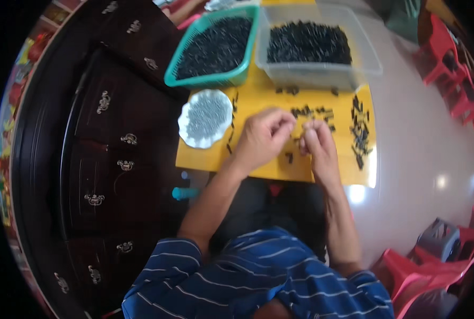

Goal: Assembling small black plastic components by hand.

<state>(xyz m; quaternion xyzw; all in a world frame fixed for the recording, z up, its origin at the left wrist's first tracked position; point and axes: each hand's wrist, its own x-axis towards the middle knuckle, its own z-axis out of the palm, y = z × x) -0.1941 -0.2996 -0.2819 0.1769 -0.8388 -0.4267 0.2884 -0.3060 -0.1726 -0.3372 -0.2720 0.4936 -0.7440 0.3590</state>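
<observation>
Over the yellow table, my left hand (265, 135) is closed, with thumb and forefinger pinched together. Facing it a short gap away, my right hand (322, 153) is also closed in a pinch. Whatever is between the fingers of either hand is too small to make out. Small black pieces (304, 111) lie scattered just beyond my fingertips, and another black piece (289, 158) sits below, between the hands. To the left of my left hand stands a white scalloped plate (186, 129) heaped with tiny silvery-grey parts (207, 114).
At the table's (205, 159) far side, a green basket (207, 81) and a clear plastic bin (311, 76) are full of black pieces. More black pieces (360, 133) line the right edge. Dark drawers (104, 175) flank the left; red plastic stools (407, 271) stand right. Part of another person's arm (186, 10) shows beyond.
</observation>
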